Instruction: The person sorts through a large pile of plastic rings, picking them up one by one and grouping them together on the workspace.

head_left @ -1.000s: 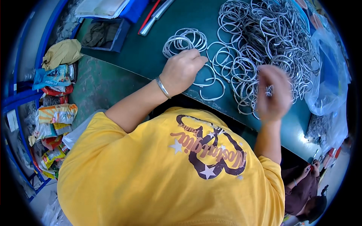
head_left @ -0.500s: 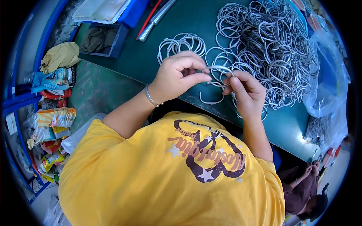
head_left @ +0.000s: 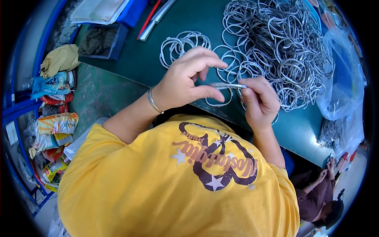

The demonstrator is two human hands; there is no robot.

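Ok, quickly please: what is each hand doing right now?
Left hand: closed, pinching one end of a grey cable piece.
Right hand: closed, holding its other end.

- Single head-worn fisheye view, looking steeply down over the wearer's yellow shirt (head_left: pixel 177 185) onto a green table (head_left: pixel 158 63).
- Close range: both hands fill mid-frame.
- Edges bend toward the dark round rim.
- Table runs diagonally, upper left to lower right.

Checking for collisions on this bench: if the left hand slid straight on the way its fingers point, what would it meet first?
Probably the right hand: the left hand points toward it, both pinching one grey ring. Depth is unclear.
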